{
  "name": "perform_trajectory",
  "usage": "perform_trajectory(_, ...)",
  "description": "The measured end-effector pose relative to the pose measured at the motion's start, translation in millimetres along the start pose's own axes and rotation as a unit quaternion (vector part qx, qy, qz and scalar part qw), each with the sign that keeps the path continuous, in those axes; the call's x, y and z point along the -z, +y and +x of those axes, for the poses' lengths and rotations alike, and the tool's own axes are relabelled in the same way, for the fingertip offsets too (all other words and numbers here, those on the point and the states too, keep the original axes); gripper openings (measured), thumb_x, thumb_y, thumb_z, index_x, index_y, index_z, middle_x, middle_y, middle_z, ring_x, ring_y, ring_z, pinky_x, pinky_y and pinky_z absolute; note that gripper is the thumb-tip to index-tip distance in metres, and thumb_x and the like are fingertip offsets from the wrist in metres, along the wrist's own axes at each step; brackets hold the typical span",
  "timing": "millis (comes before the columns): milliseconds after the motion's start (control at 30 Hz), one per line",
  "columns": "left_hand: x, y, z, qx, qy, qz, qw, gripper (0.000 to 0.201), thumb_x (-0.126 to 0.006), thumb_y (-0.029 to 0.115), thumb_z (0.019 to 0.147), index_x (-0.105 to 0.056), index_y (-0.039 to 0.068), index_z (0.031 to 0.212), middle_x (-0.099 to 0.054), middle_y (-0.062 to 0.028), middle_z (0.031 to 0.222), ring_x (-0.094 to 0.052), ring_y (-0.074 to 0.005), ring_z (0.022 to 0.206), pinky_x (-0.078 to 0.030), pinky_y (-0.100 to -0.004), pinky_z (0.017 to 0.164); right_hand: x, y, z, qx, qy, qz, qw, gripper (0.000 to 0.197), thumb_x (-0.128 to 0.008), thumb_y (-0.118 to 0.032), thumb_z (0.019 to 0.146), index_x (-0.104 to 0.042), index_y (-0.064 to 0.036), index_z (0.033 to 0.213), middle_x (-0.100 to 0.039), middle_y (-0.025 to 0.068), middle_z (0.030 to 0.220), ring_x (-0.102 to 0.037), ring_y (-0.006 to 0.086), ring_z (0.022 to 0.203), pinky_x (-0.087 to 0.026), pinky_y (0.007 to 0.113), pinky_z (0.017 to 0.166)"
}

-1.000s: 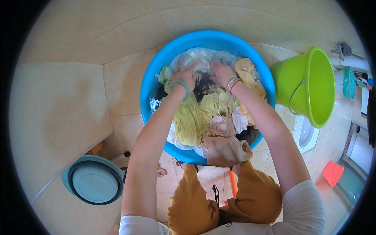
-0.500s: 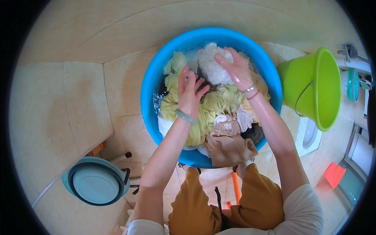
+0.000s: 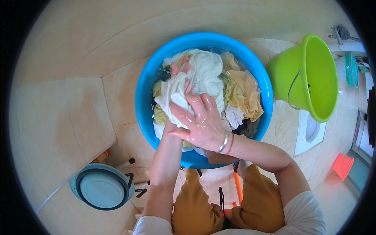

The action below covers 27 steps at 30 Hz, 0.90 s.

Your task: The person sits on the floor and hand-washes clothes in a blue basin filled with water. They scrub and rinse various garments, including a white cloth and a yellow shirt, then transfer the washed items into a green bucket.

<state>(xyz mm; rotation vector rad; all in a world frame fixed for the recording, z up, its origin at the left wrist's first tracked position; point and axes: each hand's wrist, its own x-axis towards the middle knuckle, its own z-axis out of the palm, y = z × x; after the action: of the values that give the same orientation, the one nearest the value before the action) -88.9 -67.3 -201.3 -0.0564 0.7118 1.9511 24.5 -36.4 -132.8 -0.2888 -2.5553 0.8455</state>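
Two wet hands show in the head view above a blue tub [image 3: 207, 38]: white cloth [image 3: 174, 92] drapes over the left hand [image 3: 188, 85], whose grip cannot be told, while the right hand [image 3: 203, 123] crosses the left wrist, fingers loosely spread. Work seems midway, with yellowish cloth [image 3: 247, 92] and other pieces lying in the tub.
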Motion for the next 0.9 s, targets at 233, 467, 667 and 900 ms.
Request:
perform_trajectory(233, 33.4, -19.5, 4.0, 0.074, -0.014, -0.034, 0.997, 0.051, -0.048, 0.041, 0.096, -0.041, 0.009, 0.136, -0.047, -0.0071, 0.132, -0.046, -0.0181, 0.120, -0.038, -0.0329, 0.102, -34.7, 31.6, 3.8, 0.022, 0.129, 0.006, 0.991, 0.033, -0.079, -0.028, 0.061, -0.062, -0.0198, 0.089, -0.048, 0.0045, 0.093, -0.054, 0.0249, 0.080, -0.046, 0.035, 0.058)
perform_trajectory(467, 63.2, -44.1, -15.1, -0.042, 0.093, 0.040, 0.994, 0.043, -0.052, 0.034, 0.096, -0.048, 0.008, 0.129, -0.055, -0.0062, 0.123, -0.054, -0.0160, 0.111, -0.044, -0.0312, 0.095, -42.2, 50.6, 12.0, -0.005, 0.139, 0.115, 0.984, 0.019, -0.074, -0.023, 0.071, -0.059, -0.0143, 0.080, -0.056, 0.0050, 0.082, -0.063, 0.0236, 0.072, -0.051, 0.035, 0.054)
perform_trajectory(667, 24.7, -29.7, 0.3, -0.003, 0.334, 0.204, 0.920, 0.036, -0.059, 0.027, 0.092, -0.055, 0.004, 0.120, -0.061, -0.0069, 0.113, -0.060, -0.0154, 0.097, -0.050, -0.0316, 0.084, -50.0, 127.4, 17.4, -0.252, 0.045, 0.106, 0.961, 0.019, -0.066, -0.022, 0.079, -0.061, -0.0090, 0.092, -0.063, 0.0109, 0.084, -0.063, 0.0348, 0.076, -0.051, 0.043, 0.065)
perform_trajectory(900, 36.0, -12.1, -2.5, 0.026, 0.177, 0.123, 0.976, 0.056, -0.035, 0.051, 0.099, -0.039, 0.013, 0.140, -0.047, -0.0064, 0.137, -0.043, -0.0232, 0.127, -0.032, -0.0420, 0.108, -46.6, 175.9, 11.6, -0.202, 0.115, 0.025, 0.972, 0.050, -0.064, -0.035, 0.082, -0.051, -0.0138, 0.125, -0.044, 0.0192, 0.132, -0.051, 0.0385, 0.111, -0.048, 0.046, 0.087)
